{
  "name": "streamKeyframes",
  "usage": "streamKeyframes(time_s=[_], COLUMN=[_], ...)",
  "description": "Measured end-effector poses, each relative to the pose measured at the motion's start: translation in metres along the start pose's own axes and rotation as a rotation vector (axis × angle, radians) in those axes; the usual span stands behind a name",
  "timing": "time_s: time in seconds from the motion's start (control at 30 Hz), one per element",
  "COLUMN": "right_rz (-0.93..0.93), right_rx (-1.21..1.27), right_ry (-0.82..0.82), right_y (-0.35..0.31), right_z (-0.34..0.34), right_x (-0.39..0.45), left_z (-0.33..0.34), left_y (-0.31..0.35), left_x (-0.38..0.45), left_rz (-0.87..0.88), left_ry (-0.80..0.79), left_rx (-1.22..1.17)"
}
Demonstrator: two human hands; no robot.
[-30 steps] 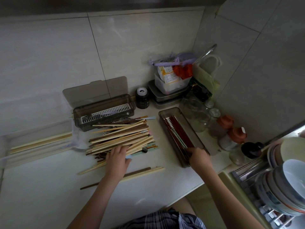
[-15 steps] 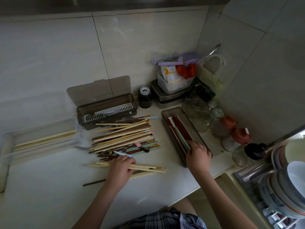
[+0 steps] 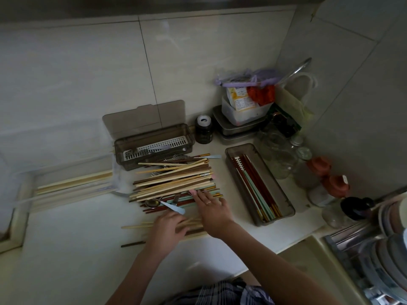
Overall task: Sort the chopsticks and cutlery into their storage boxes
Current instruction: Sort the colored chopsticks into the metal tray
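A mixed pile of wooden, brown and coloured chopsticks (image 3: 176, 179) with spoons lies on the white counter. My left hand (image 3: 169, 225) lies flat on a small bundle of pale chopsticks (image 3: 136, 226) pulled out in front of the pile. My right hand (image 3: 211, 208) reaches over with straight fingers touching the pile's near right edge. A brown storage box (image 3: 286, 208) at the right holds red, green and gold-tipped chopsticks. Behind the pile stands a lidded brown box (image 3: 154, 148) with a white rack and cutlery. A clear box (image 3: 72, 183) at the left holds pale chopsticks.
A dark jar (image 3: 203, 129), stacked containers (image 3: 240, 119), glass jars (image 3: 279, 155) and red-capped bottles (image 3: 334, 182) crowd the back right corner. A dish rack with bowls (image 3: 387, 249) stands at the right. A single dark chopstick (image 3: 132, 244) lies near the front.
My right hand has left the right-hand box and moved left onto the pile. My left hand has drawn a small bundle of pale chopsticks toward me.
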State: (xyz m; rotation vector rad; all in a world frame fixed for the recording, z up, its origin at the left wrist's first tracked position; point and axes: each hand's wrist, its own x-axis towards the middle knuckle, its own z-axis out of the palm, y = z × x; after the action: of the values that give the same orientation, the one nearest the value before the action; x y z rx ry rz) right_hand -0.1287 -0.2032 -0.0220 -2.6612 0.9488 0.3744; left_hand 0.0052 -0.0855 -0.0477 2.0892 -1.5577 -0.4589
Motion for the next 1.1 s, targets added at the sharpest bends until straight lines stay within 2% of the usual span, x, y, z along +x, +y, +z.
streamKeyframes(time_s=[0.1, 0.2, 0.3, 0.43, 0.6, 0.73, 1.1], right_rz=[0.016, 0.053, 0.100, 0.140, -0.025, -0.049, 0.017], right_rx=[-0.057, -0.099, -0.092, -0.090, -0.136, -0.124, -0.001], right_ry=[-0.048, -0.049, -0.063, -0.040, 0.116, 0.158, -0.002], right_y=[0.000, 0.000, 0.003, 0.008, 0.009, 0.011, 0.015], right_z=[0.004, 0.003, 0.000, -0.004, 0.000, 0.001, 0.001], right_x=[0.005, 0.005, 0.008, 0.014, 0.014, 0.010, 0.007], left_z=[-0.003, -0.003, -0.004, -0.008, -0.010, -0.015, -0.028], left_y=[0.000, -0.006, -0.012, -0.014, -0.023, -0.023, -0.029], left_x=[0.001, 0.010, 0.017, 0.023, 0.024, 0.025, 0.032], left_rz=[0.014, 0.039, -0.047, -0.041, -0.021, -0.044, -0.077], left_ry=[0.058, 0.109, -0.015, -0.069, -0.011, 0.019, 0.070], left_rx=[-0.018, 0.091, 0.192, 0.233, 0.167, 0.112, 0.069])
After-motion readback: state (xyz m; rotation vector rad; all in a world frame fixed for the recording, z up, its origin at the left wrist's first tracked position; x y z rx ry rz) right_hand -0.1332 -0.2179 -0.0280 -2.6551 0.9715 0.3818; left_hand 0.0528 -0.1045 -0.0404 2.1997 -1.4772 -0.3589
